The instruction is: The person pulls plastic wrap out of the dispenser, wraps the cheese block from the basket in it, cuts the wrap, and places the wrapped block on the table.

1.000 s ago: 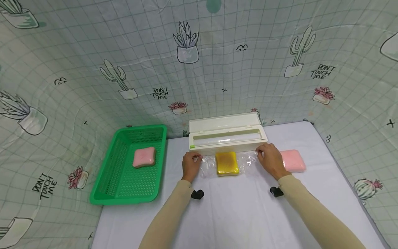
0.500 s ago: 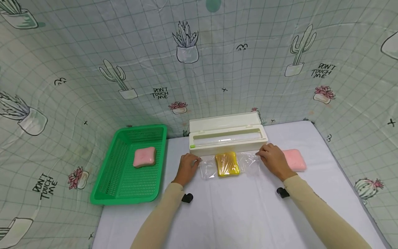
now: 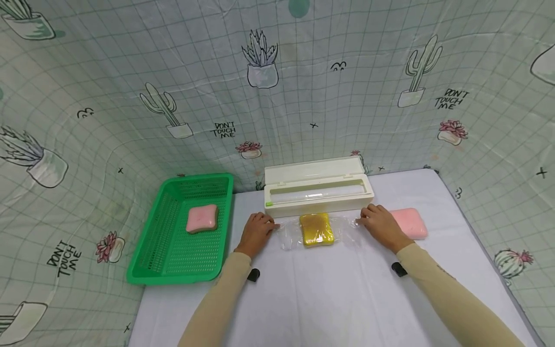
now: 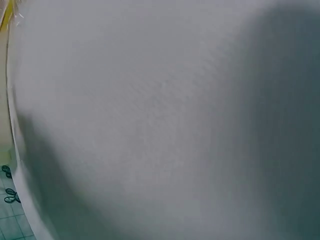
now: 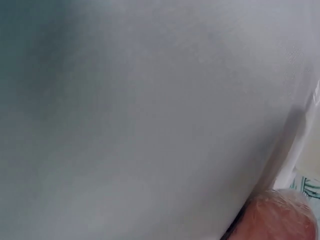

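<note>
In the head view a yellow bread-slice-shaped block (image 3: 317, 230) with a browned top lies mid-table under clear plastic wrap (image 3: 291, 232), which spreads out flat on both sides of it. My left hand (image 3: 257, 233) pinches the wrap at its left end, fingertips low by the table. At the opposite end my right hand (image 3: 381, 226) pinches the wrap's far right corner. Beside that hand sits a pink block (image 3: 411, 223), its left side partly covered by the hand. Neither wrist view shows the pinching fingers; white cloth fills most of both.
Behind the block stands a white wrap dispenser (image 3: 318, 208), lid raised, with a roll inside. To the left, a green basket (image 3: 223, 231) holds another pink block (image 3: 202, 218). A patterned curtain (image 3: 312, 106) surrounds the table's back and sides.
My left hand has shifted left and slightly nearer, and its fingers have turned downward. My right hand has moved slightly right and nearer. The wrap's far edge has come down from the dispenser's front.
</note>
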Demonstrator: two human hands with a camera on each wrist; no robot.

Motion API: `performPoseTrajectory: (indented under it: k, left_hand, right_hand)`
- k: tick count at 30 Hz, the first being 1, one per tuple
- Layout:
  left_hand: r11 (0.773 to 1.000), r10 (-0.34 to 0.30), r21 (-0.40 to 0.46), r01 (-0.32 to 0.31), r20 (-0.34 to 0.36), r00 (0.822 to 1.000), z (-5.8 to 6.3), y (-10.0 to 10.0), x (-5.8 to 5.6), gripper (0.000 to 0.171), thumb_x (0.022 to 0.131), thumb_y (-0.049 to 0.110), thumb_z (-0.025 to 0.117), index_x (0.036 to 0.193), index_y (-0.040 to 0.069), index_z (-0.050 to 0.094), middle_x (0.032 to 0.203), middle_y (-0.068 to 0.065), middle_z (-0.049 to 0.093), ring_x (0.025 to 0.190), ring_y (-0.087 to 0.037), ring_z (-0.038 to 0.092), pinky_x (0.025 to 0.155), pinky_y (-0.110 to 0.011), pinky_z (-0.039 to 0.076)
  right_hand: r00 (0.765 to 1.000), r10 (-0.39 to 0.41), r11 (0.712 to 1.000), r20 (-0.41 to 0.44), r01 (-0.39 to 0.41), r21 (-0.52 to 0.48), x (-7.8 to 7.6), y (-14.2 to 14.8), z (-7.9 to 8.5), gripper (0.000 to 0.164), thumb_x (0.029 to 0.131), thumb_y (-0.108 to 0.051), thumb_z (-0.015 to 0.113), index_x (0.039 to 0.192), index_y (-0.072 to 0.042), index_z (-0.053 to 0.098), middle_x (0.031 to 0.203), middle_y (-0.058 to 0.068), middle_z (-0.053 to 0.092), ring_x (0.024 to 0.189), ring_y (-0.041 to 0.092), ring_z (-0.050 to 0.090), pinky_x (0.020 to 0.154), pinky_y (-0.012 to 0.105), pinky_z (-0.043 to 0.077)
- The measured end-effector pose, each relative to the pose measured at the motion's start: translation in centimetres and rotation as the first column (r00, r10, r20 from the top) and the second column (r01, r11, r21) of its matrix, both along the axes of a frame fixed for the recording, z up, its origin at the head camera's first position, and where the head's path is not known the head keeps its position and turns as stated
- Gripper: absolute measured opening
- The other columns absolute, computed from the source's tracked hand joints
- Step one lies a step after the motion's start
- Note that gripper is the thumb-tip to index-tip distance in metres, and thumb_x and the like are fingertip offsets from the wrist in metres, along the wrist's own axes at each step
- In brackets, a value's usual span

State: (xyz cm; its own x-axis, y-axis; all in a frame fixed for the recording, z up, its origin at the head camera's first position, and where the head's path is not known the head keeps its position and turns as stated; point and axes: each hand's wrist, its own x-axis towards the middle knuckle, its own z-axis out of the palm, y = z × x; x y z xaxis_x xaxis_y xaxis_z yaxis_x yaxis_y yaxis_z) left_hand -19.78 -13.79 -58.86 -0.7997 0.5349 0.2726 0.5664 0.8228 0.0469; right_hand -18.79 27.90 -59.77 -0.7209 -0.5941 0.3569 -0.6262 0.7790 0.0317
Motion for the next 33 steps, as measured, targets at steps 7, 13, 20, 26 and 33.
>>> performPoseTrajectory:
  k: [7,13,20,26,33]
  left_hand:
    - [0.963,0.029,0.252,-0.094,0.249,0.968,-0.2,-0.3,0.7,0.026,0.095,0.008,0.077,0.119,0.017,0.083,0.111,-0.005,0.073,0.104,-0.026,0.062,0.095,-0.046,0.046]
    - [0.806,0.034,0.515,-0.293,0.453,0.891,0.1,-0.2,1.0,0.027,0.098,-0.003,0.066,0.115,0.009,0.083,0.112,-0.009,0.072,0.108,-0.031,0.061,0.097,-0.049,0.045]
    - [0.612,0.041,0.685,-0.395,0.471,0.881,0.7,0.1,0.8,0.026,0.095,-0.010,0.059,0.105,0.001,0.080,0.103,-0.013,0.074,0.098,-0.030,0.064,0.090,-0.044,0.051]
    - [0.875,0.071,0.456,-0.163,0.212,0.975,2.1,3.6,1.3,0.022,0.096,0.010,0.076,0.118,0.008,0.077,0.115,-0.007,0.074,0.110,-0.028,0.065,0.099,-0.048,0.048]
    - [0.996,-0.031,-0.083,0.044,0.157,0.987,2.3,8.5,2.4,0.074,0.091,0.063,0.075,0.149,0.020,0.058,0.150,0.001,0.058,0.138,-0.022,0.051,0.117,-0.042,0.040]
  right_hand:
    - [0.995,0.009,0.999,0.100,-0.003,-0.054,0.6,1.4,0.3,0.034,0.082,0.007,0.081,0.113,-0.006,0.083,0.095,0.007,0.077,0.089,0.027,0.061,0.078,0.043,0.053]
    - [0.990,0.022,0.992,0.140,-0.004,-0.127,1.1,2.0,0.8,0.037,0.085,0.006,0.074,0.120,-0.005,0.080,0.095,0.008,0.080,0.087,0.028,0.062,0.074,0.044,0.052]
    - [0.990,-0.084,0.984,0.111,0.100,-0.148,1.3,1.9,1.4,0.034,0.089,-0.002,0.068,0.121,-0.005,0.080,0.093,0.009,0.079,0.086,0.032,0.063,0.075,0.049,0.050]
    - [0.997,-0.081,0.972,0.013,0.081,-0.221,1.2,-0.2,1.5,0.037,0.084,-0.011,0.079,0.121,-0.004,0.078,0.109,0.016,0.070,0.095,0.038,0.064,0.083,0.056,0.052]
    - [0.989,0.107,0.987,0.106,-0.093,-0.132,1.2,-5.6,1.3,0.062,0.093,-0.038,0.077,0.144,-0.004,0.063,0.148,0.019,0.060,0.126,0.041,0.060,0.106,0.059,0.047]
